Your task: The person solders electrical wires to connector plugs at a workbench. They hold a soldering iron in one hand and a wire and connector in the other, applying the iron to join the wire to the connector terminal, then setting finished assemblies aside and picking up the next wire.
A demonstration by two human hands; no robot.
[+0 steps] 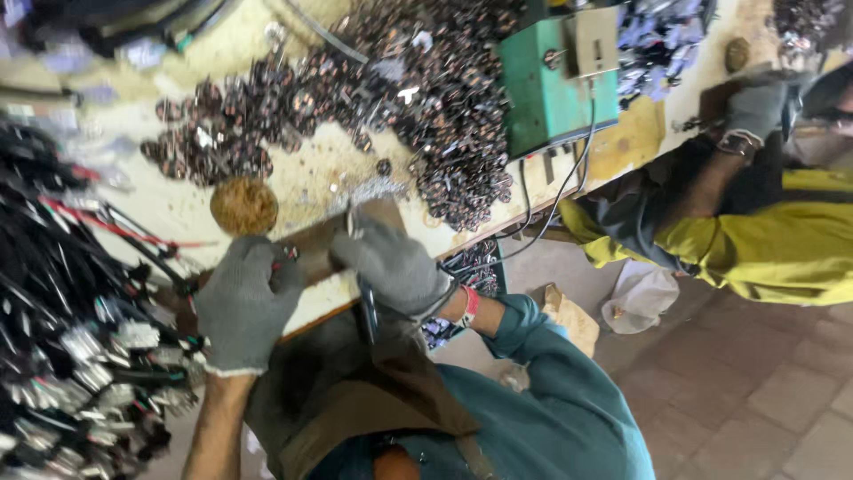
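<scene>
Gloved left hand (244, 302) curled knuckles-up at the workbench (302, 178) edge, fingers closed around a small red-tipped part (289, 255), forearm rising from below. Gloved right hand (391, 267) bent at the wrist, clamped on a thin metal tool (366, 307) hanging past the bench edge. Nearby: round brown pad (243, 205), heap of dark small parts (426, 107), green machine (555, 76).

Two grey-gloved hands (244, 302) (391, 265), one co-worker's gloved hand (753, 111), one green machine (546, 84), one round brown pad (243, 205).
</scene>
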